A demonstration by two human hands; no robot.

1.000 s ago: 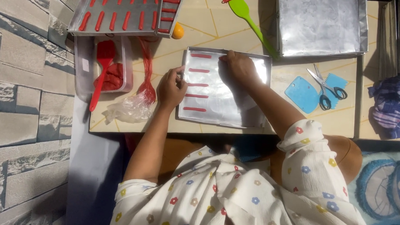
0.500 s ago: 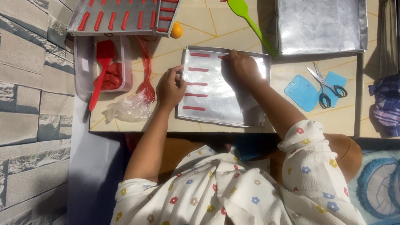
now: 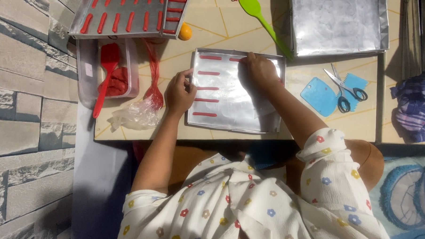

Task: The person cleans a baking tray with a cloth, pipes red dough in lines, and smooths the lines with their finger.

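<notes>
Five red dough strips sit on the shiny rectangular metal tray. Left hand loosely curled, empty, at tray edge. Right hand pinches a sixth strip.

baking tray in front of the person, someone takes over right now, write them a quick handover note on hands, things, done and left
Left hand: empty, resting at the left edge of the metal tray.
Right hand: on the tray's top edge, fingertips at a short red strip; whether it grips anything cannot be told.
Done: five red strips lie in a column on the tray's left side; a filled tray sits at the top left.
Left: the tray's middle and right are bare. Red dough tub and empty tray are nearby.
</notes>
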